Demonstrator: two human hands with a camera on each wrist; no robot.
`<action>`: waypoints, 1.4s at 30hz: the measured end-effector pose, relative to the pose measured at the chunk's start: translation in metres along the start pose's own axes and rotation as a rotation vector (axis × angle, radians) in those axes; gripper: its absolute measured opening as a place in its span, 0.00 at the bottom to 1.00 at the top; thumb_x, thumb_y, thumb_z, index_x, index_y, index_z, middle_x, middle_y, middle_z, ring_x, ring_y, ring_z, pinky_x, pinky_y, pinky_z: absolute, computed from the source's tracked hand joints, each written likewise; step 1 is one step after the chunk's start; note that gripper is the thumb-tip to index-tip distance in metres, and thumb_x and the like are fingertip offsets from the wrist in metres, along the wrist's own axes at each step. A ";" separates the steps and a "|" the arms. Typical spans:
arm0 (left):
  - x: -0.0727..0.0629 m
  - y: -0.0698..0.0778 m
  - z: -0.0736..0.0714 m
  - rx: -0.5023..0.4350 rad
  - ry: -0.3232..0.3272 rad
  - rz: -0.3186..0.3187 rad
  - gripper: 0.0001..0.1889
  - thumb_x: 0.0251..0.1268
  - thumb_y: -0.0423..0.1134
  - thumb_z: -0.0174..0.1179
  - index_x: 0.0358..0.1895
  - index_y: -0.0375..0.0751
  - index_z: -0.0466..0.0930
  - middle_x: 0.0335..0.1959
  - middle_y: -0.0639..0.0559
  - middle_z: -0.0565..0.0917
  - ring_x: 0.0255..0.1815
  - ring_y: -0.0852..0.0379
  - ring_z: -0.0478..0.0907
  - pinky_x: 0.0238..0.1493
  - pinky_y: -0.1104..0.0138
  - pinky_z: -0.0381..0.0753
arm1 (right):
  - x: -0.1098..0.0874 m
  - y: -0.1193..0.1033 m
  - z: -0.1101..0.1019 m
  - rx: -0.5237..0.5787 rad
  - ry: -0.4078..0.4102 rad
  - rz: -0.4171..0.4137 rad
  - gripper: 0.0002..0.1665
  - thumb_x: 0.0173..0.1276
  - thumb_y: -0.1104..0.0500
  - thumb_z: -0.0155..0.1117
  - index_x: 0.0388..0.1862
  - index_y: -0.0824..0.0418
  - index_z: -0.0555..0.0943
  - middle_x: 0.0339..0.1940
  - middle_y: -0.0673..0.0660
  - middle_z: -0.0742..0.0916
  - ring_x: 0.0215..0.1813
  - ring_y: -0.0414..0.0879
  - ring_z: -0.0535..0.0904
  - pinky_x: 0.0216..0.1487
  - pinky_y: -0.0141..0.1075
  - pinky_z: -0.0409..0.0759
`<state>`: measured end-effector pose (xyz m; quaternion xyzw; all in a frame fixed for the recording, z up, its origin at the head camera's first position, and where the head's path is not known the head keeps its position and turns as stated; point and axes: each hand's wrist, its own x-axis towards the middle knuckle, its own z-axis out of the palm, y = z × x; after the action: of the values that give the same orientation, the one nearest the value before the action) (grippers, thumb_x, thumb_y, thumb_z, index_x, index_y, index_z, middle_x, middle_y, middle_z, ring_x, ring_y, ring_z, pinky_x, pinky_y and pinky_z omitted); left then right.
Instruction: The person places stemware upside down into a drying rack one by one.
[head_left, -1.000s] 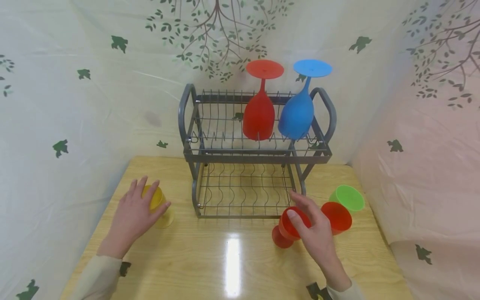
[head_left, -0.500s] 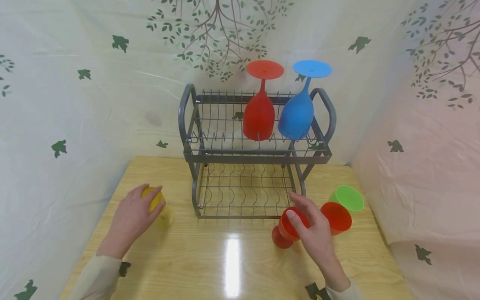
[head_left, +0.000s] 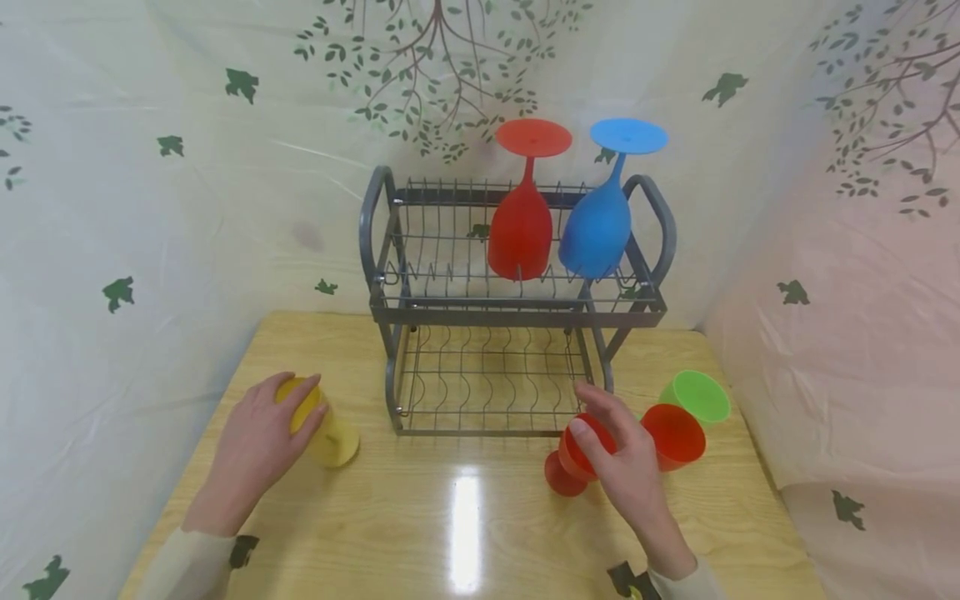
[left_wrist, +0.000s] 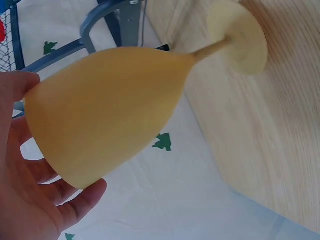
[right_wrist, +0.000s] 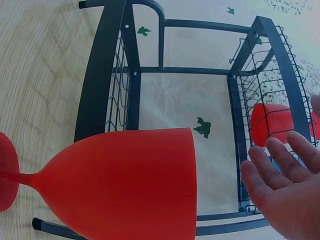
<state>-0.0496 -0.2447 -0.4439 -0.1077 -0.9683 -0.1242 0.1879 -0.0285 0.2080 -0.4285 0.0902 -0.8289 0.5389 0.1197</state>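
My left hand [head_left: 258,433] grips a yellow goblet [head_left: 300,404] from above by its rim, thumb and fingertips on opposite sides. In the left wrist view the goblet [left_wrist: 110,110] leans, its thin stem and round foot [left_wrist: 245,37] pointing away from the palm over the wooden table. My right hand [head_left: 630,467] hovers with spread fingers above a red goblet [head_left: 579,460], which stands on the table with its mouth up. The right wrist view shows that red goblet [right_wrist: 130,185] apart from the relaxed fingers [right_wrist: 285,157], nothing between them.
A dark two-tier dish rack [head_left: 517,318] stands at the table's back. On its upper tier, a red goblet [head_left: 521,233] and a blue goblet [head_left: 598,233] sit upside down. Another red goblet [head_left: 673,437] and a green one [head_left: 697,396] stand at right. A patterned sheet [head_left: 180,225] hangs behind.
My left fingers have closed from a loose spread onto the yellow goblet's rim, and its foot has swung slightly right. The right hand has stayed nearly still.
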 end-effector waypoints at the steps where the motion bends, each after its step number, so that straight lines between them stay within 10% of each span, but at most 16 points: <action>1: -0.001 0.001 -0.001 -0.009 0.009 -0.001 0.23 0.70 0.45 0.65 0.64 0.39 0.81 0.58 0.26 0.78 0.56 0.25 0.76 0.51 0.34 0.77 | 0.000 0.000 0.000 0.002 0.001 -0.002 0.27 0.74 0.62 0.68 0.70 0.55 0.78 0.70 0.51 0.81 0.66 0.39 0.79 0.64 0.29 0.77; 27: -0.002 0.037 -0.034 -0.187 0.114 -0.024 0.23 0.65 0.43 0.69 0.63 0.43 0.82 0.54 0.36 0.81 0.53 0.33 0.78 0.44 0.38 0.80 | 0.007 -0.013 0.013 0.085 0.008 -0.073 0.27 0.72 0.66 0.68 0.69 0.60 0.78 0.69 0.58 0.82 0.67 0.48 0.79 0.66 0.30 0.76; 42: -0.003 0.051 -0.025 -0.364 0.182 -0.033 0.22 0.67 0.38 0.67 0.64 0.42 0.81 0.57 0.40 0.82 0.55 0.38 0.80 0.48 0.42 0.82 | 0.006 -0.012 0.015 0.130 0.008 -0.117 0.26 0.73 0.68 0.66 0.69 0.58 0.78 0.69 0.55 0.82 0.67 0.45 0.79 0.65 0.28 0.76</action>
<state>-0.0257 -0.2041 -0.4123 -0.1123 -0.9105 -0.3093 0.2503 -0.0326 0.1893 -0.4218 0.1436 -0.7851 0.5840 0.1482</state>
